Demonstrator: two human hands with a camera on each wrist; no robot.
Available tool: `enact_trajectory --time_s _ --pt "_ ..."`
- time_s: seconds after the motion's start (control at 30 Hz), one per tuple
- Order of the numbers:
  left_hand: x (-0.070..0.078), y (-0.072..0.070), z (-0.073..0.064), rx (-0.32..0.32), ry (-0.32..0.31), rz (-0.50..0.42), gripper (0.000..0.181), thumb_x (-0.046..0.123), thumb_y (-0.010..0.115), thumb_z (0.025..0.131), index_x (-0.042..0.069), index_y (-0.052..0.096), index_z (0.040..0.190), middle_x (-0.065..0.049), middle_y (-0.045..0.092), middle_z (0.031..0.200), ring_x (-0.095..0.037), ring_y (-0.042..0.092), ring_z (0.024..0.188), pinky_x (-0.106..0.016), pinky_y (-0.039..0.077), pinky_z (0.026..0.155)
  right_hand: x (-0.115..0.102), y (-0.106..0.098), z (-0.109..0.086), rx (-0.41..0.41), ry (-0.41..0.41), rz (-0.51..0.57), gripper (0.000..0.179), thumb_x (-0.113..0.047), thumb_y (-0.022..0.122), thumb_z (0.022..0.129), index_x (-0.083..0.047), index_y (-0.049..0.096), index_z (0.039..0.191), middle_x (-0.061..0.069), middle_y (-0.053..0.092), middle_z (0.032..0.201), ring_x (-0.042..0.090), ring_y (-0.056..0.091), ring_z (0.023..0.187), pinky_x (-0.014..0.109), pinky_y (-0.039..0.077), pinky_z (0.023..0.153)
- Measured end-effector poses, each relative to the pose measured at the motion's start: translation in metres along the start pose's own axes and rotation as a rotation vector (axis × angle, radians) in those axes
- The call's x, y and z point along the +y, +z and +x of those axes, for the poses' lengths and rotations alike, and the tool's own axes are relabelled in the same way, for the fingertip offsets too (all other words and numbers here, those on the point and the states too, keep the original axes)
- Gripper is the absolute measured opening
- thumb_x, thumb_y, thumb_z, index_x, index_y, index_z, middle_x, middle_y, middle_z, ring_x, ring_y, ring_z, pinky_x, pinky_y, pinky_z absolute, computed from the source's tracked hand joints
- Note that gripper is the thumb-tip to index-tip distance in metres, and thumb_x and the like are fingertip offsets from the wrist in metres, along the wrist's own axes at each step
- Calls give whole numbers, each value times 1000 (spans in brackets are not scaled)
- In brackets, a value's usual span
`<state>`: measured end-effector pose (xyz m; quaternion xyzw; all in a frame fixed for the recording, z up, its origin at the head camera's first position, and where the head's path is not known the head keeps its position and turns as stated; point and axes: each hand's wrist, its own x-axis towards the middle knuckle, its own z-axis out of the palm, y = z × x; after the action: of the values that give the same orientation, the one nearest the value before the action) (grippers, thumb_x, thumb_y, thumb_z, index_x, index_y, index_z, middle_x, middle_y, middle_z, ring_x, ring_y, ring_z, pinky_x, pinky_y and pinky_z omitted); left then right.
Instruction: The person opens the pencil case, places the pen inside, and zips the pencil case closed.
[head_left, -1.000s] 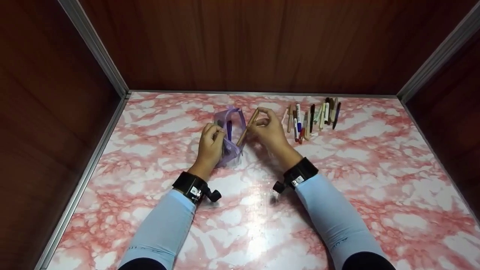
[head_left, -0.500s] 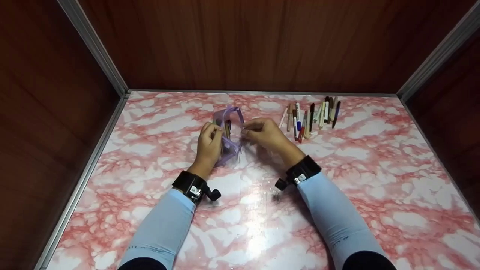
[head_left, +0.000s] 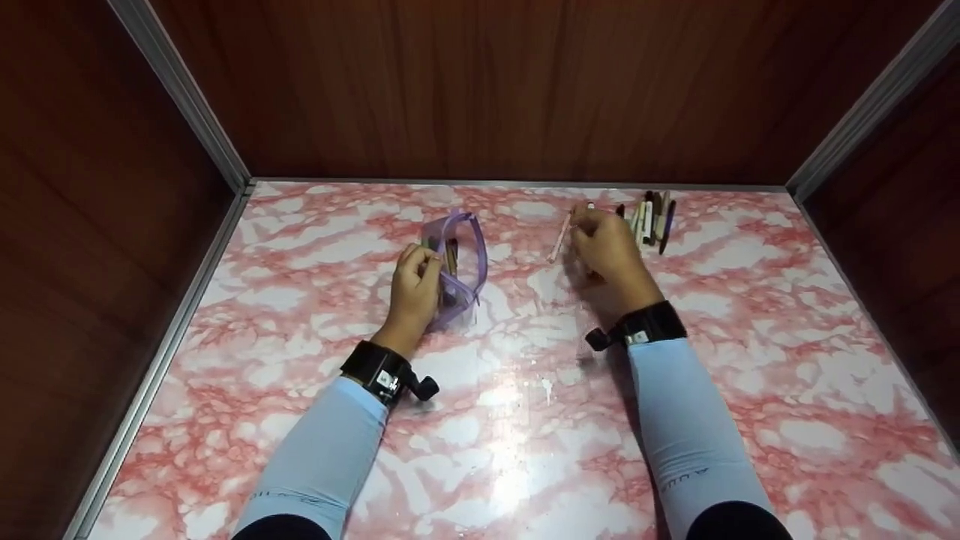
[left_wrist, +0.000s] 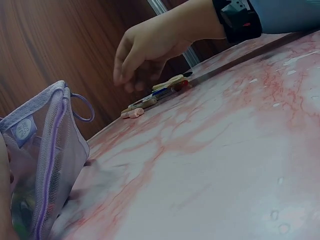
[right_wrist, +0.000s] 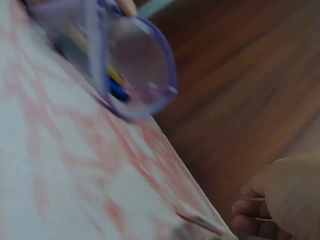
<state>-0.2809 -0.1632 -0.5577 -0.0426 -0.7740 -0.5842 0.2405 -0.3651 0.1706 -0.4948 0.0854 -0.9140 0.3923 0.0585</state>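
A purple mesh pencil case (head_left: 482, 259) stands with its mouth spread toward the right. My left hand (head_left: 415, 292) pinches its near-left edge between thumb and fingers. Pens (head_left: 451, 259) show inside it; the right wrist view gives a blue pen (right_wrist: 119, 92) there. My right hand (head_left: 613, 244) hovers over the loose pens at the back right, fingers loosely bent, with nothing seen between them. In the left wrist view a gap shows under this right hand (left_wrist: 150, 52). A pale pink pen (head_left: 559, 238) lies just left of its fingertips. Several pens beneath that hand are hidden.
Farther right, more pens (head_left: 649, 221) and a dark purple pen (head_left: 667, 227) lie side by side. Dark wood panels (head_left: 510, 90) with metal edging wall in the back and both sides of the red-and-white marbled table (head_left: 495, 420).
My right hand put a gold-brown pen into the pencil case, let go, and moved right to the loose pens. The left hand kept its hold on the case.
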Motion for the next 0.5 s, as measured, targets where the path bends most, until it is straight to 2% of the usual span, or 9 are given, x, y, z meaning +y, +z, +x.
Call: enact_trajectory --time_s 0.07,0.13,0.27,0.37,0.5 --pt "0 0 0 -12 8 10 19 9 62 108 -3 71 97 -4 52 93 -16 51 94 -28 44 86 12 -13 -1 52 32 1 32 -18 63 113 0 77 135 22 81 122 31 76 92 33 61 78" --pt "1 -1 -1 -14 12 16 19 9 62 109 -4 71 96 -4 52 92 -17 51 94 -29 44 86 26 -25 -2 110 61 4 33 -16 61 113 1 77 135 23 81 124 31 76 98 35 61 85" --pt "1 -4 -3 8 7 20 18 8 63 107 -3 71 95 -5 53 93 -19 51 94 -30 43 86 49 -45 -7 172 165 96 36 -16 57 114 3 74 140 24 76 138 33 72 119 43 61 105" --pt "1 -4 -2 6 -4 22 18 8 63 107 -3 71 96 -6 54 95 -18 52 94 -29 45 86 64 -57 -8 220 214 109 37 -17 57 115 4 73 142 26 74 142 37 72 126 49 60 112" --pt "1 -3 0 -6 -7 23 18 9 62 107 -4 71 97 -7 54 97 -18 52 96 -30 46 88 83 -68 -7 304 216 21 37 -17 57 113 5 76 136 28 77 134 42 72 123 54 57 110"
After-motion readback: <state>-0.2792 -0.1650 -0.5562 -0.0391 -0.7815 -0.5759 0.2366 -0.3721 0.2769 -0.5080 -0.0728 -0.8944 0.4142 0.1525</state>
